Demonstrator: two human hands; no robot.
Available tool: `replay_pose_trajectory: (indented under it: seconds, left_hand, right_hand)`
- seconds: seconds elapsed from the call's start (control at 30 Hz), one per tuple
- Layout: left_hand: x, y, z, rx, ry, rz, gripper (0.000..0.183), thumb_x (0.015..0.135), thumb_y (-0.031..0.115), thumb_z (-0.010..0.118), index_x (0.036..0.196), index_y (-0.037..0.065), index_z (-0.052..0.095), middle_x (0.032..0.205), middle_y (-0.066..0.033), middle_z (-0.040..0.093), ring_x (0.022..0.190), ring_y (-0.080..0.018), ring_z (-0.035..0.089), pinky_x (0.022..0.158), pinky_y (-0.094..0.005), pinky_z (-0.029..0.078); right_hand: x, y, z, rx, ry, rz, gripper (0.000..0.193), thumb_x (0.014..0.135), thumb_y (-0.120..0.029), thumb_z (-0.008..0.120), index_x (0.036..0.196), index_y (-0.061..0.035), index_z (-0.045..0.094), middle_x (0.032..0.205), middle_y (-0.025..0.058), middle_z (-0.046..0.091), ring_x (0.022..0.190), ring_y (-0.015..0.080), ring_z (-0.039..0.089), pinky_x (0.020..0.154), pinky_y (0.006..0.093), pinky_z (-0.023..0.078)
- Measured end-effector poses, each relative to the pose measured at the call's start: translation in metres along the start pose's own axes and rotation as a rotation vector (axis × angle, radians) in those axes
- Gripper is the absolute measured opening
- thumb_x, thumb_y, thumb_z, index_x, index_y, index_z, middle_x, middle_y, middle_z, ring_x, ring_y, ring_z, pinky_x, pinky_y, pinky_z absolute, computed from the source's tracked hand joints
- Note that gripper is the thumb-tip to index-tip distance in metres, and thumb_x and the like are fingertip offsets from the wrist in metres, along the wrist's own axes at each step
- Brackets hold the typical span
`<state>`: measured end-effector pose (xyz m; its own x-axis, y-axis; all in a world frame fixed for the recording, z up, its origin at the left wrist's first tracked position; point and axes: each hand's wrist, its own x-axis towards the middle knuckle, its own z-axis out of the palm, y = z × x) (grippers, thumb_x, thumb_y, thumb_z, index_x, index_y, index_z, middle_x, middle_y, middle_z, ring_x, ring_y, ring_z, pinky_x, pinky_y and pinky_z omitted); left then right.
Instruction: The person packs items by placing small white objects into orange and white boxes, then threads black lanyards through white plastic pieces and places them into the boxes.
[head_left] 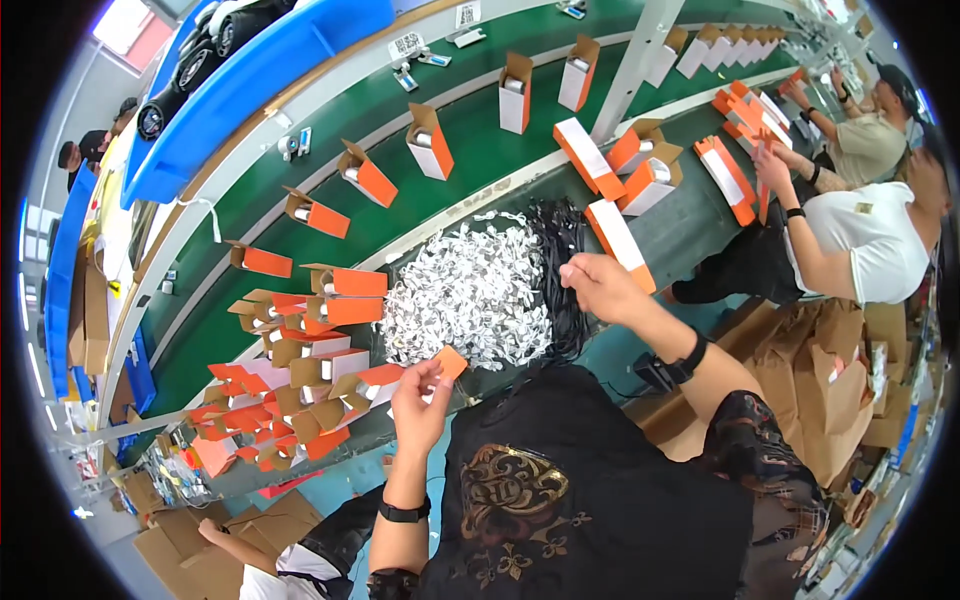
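My left hand is closed, with thumb and fingers pinching a small orange cardboard piece; whether it is a loose card or the end of a box I cannot tell. It is at the near edge of a heap of white bundled cables. My right hand is closed above the right side of a pile of black cables. Its fingertips are pressed together, and what they hold, if anything, is too small to make out. An orange and white box lies just beyond it.
Many open orange boxes crowd the bench to my left. More open boxes stand spaced along a green conveyor. A metal post rises by the belt. Co-workers sit at right; brown paper lies behind.
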<state>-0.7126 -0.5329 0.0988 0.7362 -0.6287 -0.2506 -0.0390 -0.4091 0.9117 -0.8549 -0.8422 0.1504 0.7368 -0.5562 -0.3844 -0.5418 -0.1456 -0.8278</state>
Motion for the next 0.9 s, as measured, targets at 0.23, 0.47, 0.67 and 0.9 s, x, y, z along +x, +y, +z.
replay_pose_trajectory:
  seconds: [0.23, 0.47, 0.67, 0.9]
  left_hand:
    - [0.049, 0.125, 0.025, 0.201, -0.109, 0.625, 0.056, 0.073, 0.012, 0.078, 0.123, 0.0, 0.054, 0.116, -0.0153, 0.059, 0.107, -0.0276, 0.059, 0.093, -0.0358, 0.046]
    - [0.096, 0.135, 0.084, -0.037, -0.234, 0.741, 0.074, 0.073, 0.017, 0.08, 0.136, 0.001, 0.043, 0.131, -0.019, 0.052, 0.121, -0.0322, 0.05, 0.102, -0.0396, 0.039]
    - [0.073, 0.122, 0.085, -0.341, -0.45, 0.619, 0.022, 0.098, 0.015, 0.051, 0.111, -0.002, 0.058, 0.097, -0.0085, 0.065, 0.092, -0.0154, 0.059, 0.082, -0.0308, 0.047]
    - [0.059, 0.101, 0.071, -0.328, -0.512, 0.318, 0.028, 0.103, 0.028, 0.045, 0.088, 0.006, 0.053, 0.074, -0.004, 0.058, 0.064, -0.0099, 0.048, 0.06, -0.0247, 0.04]
  right_hand:
    - [-0.029, -0.127, -0.029, -0.524, 0.148, -0.626, 0.025, 0.094, -0.022, 0.058, 0.082, -0.0006, 0.062, 0.06, 0.0096, 0.056, 0.056, 0.0237, 0.058, 0.057, 0.036, 0.045]
    - [-0.011, -0.142, -0.033, 0.019, 0.023, -0.611, 0.022, 0.095, -0.02, 0.058, 0.103, -0.0008, 0.061, 0.072, 0.0068, 0.063, 0.061, 0.0147, 0.061, 0.057, 0.0301, 0.048]
    - [-0.044, -0.179, 0.005, -0.397, 0.174, -0.867, 0.025, 0.089, -0.031, 0.061, 0.091, -0.0061, 0.061, 0.065, 0.014, 0.061, 0.065, 0.034, 0.064, 0.061, 0.0401, 0.052]
    - [-0.056, -0.201, -0.004, -0.921, 0.478, -1.322, 0.036, 0.083, -0.039, 0.064, 0.066, -0.0103, 0.05, 0.057, 0.0026, 0.057, 0.055, 0.0202, 0.06, 0.047, 0.0337, 0.044]
